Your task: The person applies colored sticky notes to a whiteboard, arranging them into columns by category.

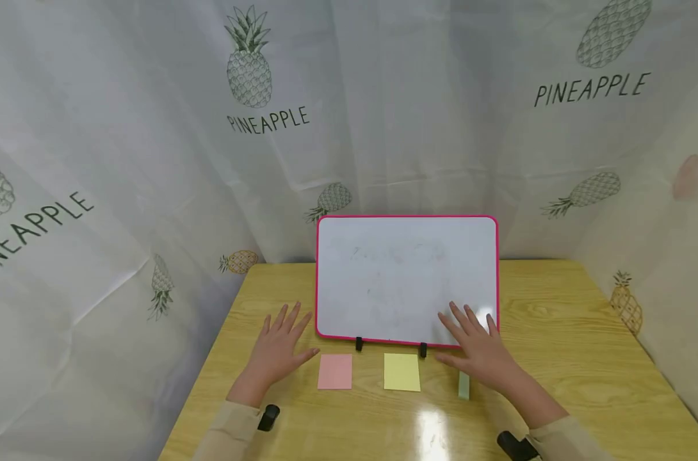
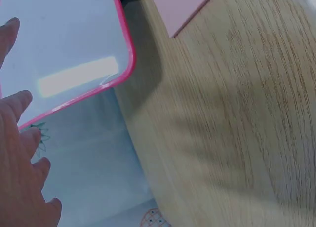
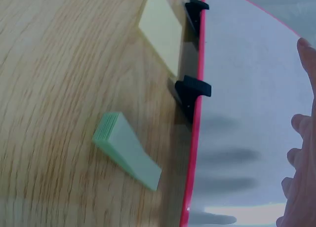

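A whiteboard [image 1: 383,275] with a pink rim leans upright on the table, held by black stand feet [image 1: 422,350] at its lower edge. My left hand [image 1: 274,353] hovers by its left side, fingers spread, holding nothing. Over the board's lower right corner reaches my right hand [image 1: 483,356], also with spread fingers and nothing held. Between the hands lie a pink sticky note pad [image 1: 335,371] and a yellow one [image 1: 402,372]. A green sticky note pad [image 3: 126,150] sits below my right hand, which partly covers it in the head view.
The wooden table [image 1: 562,333] carries all of this. Behind and along both sides hangs a pale curtain [image 1: 406,147] printed with pineapples. Black straps [image 1: 269,417] are worn at both wrists. Faint smudges mark the board's surface.
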Demonstrator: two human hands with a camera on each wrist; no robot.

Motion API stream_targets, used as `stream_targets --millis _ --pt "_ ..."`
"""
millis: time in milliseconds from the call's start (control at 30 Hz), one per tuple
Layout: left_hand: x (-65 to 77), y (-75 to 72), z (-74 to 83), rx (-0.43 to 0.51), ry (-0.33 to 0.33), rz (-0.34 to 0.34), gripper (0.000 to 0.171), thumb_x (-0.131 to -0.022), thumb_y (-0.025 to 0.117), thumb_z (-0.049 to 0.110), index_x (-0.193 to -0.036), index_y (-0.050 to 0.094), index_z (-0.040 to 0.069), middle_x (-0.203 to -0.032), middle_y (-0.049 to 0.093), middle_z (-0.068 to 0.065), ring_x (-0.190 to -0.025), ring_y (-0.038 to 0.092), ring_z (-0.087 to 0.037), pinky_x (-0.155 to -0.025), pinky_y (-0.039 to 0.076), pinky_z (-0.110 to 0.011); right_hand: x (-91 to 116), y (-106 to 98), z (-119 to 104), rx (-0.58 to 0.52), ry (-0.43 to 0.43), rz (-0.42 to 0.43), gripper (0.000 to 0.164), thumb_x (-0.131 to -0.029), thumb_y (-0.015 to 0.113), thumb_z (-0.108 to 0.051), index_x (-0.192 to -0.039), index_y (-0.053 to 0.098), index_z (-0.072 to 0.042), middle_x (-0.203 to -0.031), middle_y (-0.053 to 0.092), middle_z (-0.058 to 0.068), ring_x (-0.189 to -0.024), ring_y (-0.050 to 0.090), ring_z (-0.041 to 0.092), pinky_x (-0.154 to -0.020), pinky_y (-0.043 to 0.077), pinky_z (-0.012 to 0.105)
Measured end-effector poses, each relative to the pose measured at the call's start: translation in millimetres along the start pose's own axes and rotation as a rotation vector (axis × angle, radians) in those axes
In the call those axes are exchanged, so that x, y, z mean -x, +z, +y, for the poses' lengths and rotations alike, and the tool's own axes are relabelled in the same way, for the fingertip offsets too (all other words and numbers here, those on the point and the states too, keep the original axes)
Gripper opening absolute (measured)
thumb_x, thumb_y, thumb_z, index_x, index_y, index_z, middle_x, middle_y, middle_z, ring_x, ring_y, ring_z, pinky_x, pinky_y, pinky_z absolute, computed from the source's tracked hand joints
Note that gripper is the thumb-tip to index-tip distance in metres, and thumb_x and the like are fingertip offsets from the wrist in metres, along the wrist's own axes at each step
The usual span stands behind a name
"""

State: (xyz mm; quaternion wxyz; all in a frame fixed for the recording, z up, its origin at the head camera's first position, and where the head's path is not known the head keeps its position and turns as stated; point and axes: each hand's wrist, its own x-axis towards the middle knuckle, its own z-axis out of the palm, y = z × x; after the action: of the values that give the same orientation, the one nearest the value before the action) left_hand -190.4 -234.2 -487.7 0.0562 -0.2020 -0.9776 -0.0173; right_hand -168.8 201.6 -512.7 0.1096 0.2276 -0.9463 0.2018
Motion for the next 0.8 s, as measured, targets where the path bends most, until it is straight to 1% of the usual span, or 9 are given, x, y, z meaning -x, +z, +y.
stream_targets --millis 133,267,367,500,567,633,733,800 --pt "-0.7 -1.3 3.1 0.046 0.001 0.008 0.083 -0.089 0.056 0.063 -0.153 0.034 0.016 -0.159 0.020 -0.014 -0.145 0.015 -0.038 -0.111 0.014 -0.063 -7 2 -7 -0.071 -0.001 -0.001 0.081 -0.087 0.065 -0.053 -0.152 0.035 -0.016 -0.157 0.024 0.018 -0.141 0.019 0.047 -0.106 0.007 0.070" --pt "-1.3 -0.4 6.8 0.122 -0.006 0.009 0.087 -0.086 0.062 0.061 -0.152 0.035 0.012 -0.159 0.020 -0.015 -0.144 0.017 -0.039 -0.112 0.014 -0.061 -16 7 -16 -0.165 0.023 -0.032 0.081 -0.088 0.066 -0.049 -0.152 0.035 -0.010 -0.157 0.023 0.020 -0.141 0.017 0.046 -0.107 0.008 0.069" --pt "-2.4 1.9 9.8 0.183 -0.010 0.029 0.090 -0.083 0.068 0.057 -0.151 0.035 0.009 -0.158 0.024 -0.016 -0.143 0.022 -0.039 -0.112 0.017 -0.059 -22 17 -22 -0.276 0.028 -0.036 0.080 -0.089 0.068 -0.043 -0.151 0.034 -0.006 -0.157 0.023 0.020 -0.142 0.017 0.045 -0.106 0.010 0.069" --pt "-2.8 4.9 14.9 0.269 -0.016 0.067 0.087 -0.081 0.076 0.047 -0.148 0.040 0.005 -0.153 0.033 -0.018 -0.138 0.032 -0.041 -0.109 0.024 -0.059 -29 35 -32 -0.436 -0.009 -0.025 0.076 -0.091 0.068 -0.034 -0.150 0.034 -0.002 -0.155 0.025 0.022 -0.140 0.021 0.046 -0.103 0.017 0.071" --pt "-2.1 6.5 17.1 0.309 -0.023 0.078 0.085 -0.081 0.078 0.043 -0.147 0.041 0.005 -0.151 0.036 -0.019 -0.135 0.036 -0.041 -0.107 0.028 -0.060 -31 42 -38 -0.485 -0.024 -0.021 0.074 -0.091 0.067 -0.033 -0.149 0.035 -0.001 -0.155 0.026 0.023 -0.138 0.024 0.047 -0.101 0.021 0.072" --pt "-0.7 9.4 18.1 0.342 -0.035 0.082 0.083 -0.081 0.079 0.040 -0.147 0.042 0.005 -0.149 0.039 -0.019 -0.133 0.039 -0.041 -0.105 0.031 -0.059 -32 48 -44 -0.541 -0.031 -0.022 0.073 -0.091 0.068 -0.033 -0.149 0.036 -0.001 -0.154 0.028 0.022 -0.138 0.026 0.047 -0.100 0.024 0.072" --pt "1.5 14.5 18.8 0.402 -0.063 0.084 0.082 -0.081 0.079 0.038 -0.147 0.042 0.006 -0.148 0.040 -0.019 -0.133 0.039 -0.040 -0.104 0.034 -0.057 -35 56 -52 -0.616 -0.030 -0.030 0.073 -0.091 0.069 -0.033 -0.149 0.037 -0.003 -0.154 0.031 0.017 -0.138 0.027 0.044 -0.101 0.026 0.070" --pt "3.3 19.3 19.2 0.446 -0.087 0.086 0.080 -0.082 0.079 0.036 -0.146 0.042 0.005 -0.147 0.042 -0.018 -0.133 0.039 -0.040 -0.104 0.035 -0.056 -36 61 -59 -0.701 -0.003 -0.053 0.073 -0.089 0.072 -0.031 -0.149 0.038 -0.005 -0.153 0.033 0.012 -0.139 0.028 0.041 -0.102 0.027 0.068"
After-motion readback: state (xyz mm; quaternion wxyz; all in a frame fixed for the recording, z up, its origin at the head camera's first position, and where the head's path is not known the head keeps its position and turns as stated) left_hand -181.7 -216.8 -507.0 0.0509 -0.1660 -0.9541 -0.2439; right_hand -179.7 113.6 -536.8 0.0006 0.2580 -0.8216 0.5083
